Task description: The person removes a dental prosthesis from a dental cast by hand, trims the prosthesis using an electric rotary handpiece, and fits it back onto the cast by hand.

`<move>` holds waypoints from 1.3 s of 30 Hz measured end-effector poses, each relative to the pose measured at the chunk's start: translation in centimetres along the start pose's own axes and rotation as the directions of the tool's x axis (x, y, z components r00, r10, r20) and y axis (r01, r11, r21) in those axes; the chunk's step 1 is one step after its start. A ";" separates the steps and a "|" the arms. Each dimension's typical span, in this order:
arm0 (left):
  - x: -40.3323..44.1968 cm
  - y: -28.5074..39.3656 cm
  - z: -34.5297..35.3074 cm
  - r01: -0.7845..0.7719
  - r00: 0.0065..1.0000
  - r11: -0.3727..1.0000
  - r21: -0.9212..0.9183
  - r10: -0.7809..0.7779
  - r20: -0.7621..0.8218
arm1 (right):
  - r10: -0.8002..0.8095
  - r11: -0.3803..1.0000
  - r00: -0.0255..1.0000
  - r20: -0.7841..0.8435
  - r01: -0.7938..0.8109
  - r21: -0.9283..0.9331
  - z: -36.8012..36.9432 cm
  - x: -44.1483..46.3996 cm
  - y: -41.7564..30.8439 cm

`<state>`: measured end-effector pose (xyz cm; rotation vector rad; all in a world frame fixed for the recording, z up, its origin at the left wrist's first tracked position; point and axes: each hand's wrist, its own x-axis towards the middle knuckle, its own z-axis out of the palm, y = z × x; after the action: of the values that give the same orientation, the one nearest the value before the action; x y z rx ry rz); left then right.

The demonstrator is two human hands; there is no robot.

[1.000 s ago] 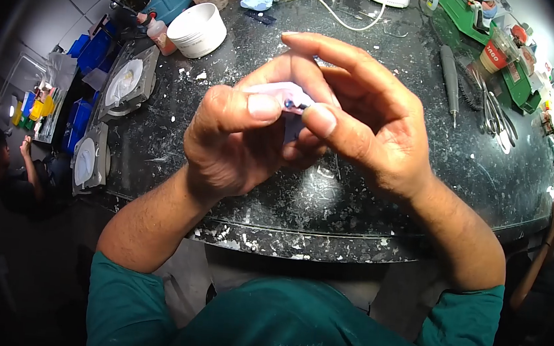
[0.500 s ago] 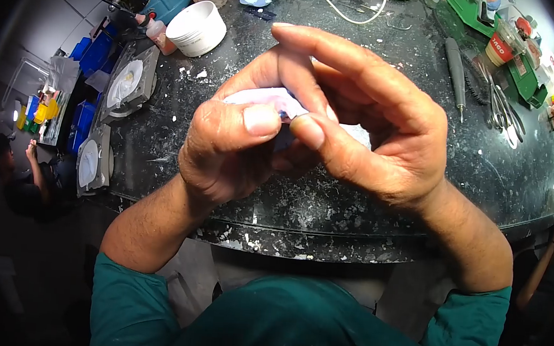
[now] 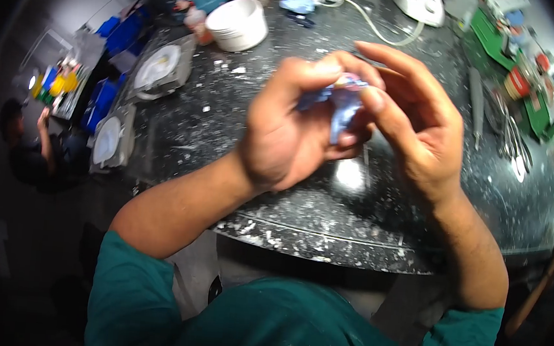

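Note:
A small, glossy blue piece (image 3: 343, 110) with a pale, pinkish top edge is held up over the bench; motion blur hides its exact kind. My left hand (image 3: 288, 118) is closed around it, thumb across the top and fingers behind and below. From the other side, my right hand (image 3: 424, 123) has its thumb pressed against the piece's right edge. The right fingers arch over behind the piece, and their tips are partly hidden.
Black, white-flecked bench (image 3: 268, 205). At the left are a white tub (image 3: 238, 25) and two grey mounts (image 3: 168, 70) with pale discs. To the right lie a grey handpiece (image 3: 475, 104), scissors (image 3: 517, 143) and green trays (image 3: 492, 37). Another person (image 3: 39, 141) is at far left.
Both hands have shifted right with the piece. It has been turned, so its glossy blue side shows instead of the pale pinkish one. The view has shifted too.

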<state>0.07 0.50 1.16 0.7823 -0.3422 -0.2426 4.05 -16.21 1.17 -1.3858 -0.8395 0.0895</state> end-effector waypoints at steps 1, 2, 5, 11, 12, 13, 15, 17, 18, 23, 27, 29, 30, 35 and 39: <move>0.1 0.0 0.1 0.000 0.998 1.000 -0.027 -0.002 -0.070 | -0.108 0.973 0.994 -0.009 0.104 -0.206 -0.3 0.2 0.2; 0.1 -0.1 0.2 -0.006 0.990 0.998 -0.056 -0.002 -0.139 | -0.221 0.894 0.975 0.001 0.203 -0.399 -0.5 0.4 0.4; 0.6 -0.7 -2.1 -0.178 0.984 0.983 0.041 0.178 -0.004 | -0.176 0.964 0.970 -0.166 0.136 -0.229 0.0 0.3 0.0; 0.6 0.0 -2.1 -0.502 0.826 0.285 0.816 0.438 0.355 | -0.095 0.994 0.988 -0.125 0.087 -0.068 -0.1 0.2 -0.4; 0.7 -0.2 -1.9 -0.550 0.789 0.276 0.788 0.481 0.382 | -0.166 0.979 0.979 -0.117 0.148 -0.143 -0.3 0.3 -0.1; 0.7 -0.2 -1.9 -0.557 0.793 0.306 0.772 0.473 0.385 | -0.215 0.959 0.972 -0.090 0.193 -0.207 -0.6 0.2 -0.2; 0.6 -0.1 -1.5 -0.554 0.799 0.323 0.767 0.466 0.381 | -0.340 0.899 0.940 -0.022 0.318 -0.302 -0.5 0.6 0.0; 0.4 0.0 -1.3 -0.553 0.805 0.334 0.763 0.450 0.386 | -0.444 0.790 0.894 0.062 0.423 -0.444 -0.5 0.7 -0.3; 0.4 0.1 -1.3 -0.557 0.803 0.343 0.757 0.455 0.385 | -0.461 0.771 0.884 0.077 0.442 -0.458 -0.5 0.8 -0.5; 0.4 0.2 -1.3 -0.529 0.833 0.453 0.718 0.440 0.336 | -0.490 0.704 0.855 0.170 0.503 -0.502 -1.3 0.8 -1.1; 0.7 -0.2 -1.1 -0.367 0.926 0.802 0.471 0.361 0.109 | -0.507 0.690 0.851 0.139 0.498 -0.525 -1.5 0.6 -1.3; 0.3 0.7 -0.2 -0.160 0.987 0.942 0.295 0.161 0.018 | -0.529 0.663 0.832 0.167 0.528 -0.530 -1.8 0.9 -1.4; 0.1 1.1 -0.3 -0.113 0.994 0.944 0.311 0.110 0.027 | -0.537 0.664 0.830 0.149 0.525 -0.533 -1.8 0.8 -1.3; -0.2 1.7 1.1 -0.213 0.977 0.898 0.385 0.203 0.066 | -0.649 0.454 0.719 0.248 0.628 -0.632 -2.4 1.3 -1.9; -0.1 2.0 1.5 -0.281 0.960 0.828 0.486 0.233 0.158 | -0.702 0.354 0.652 0.286 0.669 -0.653 -2.2 1.4 -1.9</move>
<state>-0.48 0.92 3.54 1.2341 -0.6097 0.0760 5.54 -17.75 3.58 -1.6039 -1.4682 -1.0668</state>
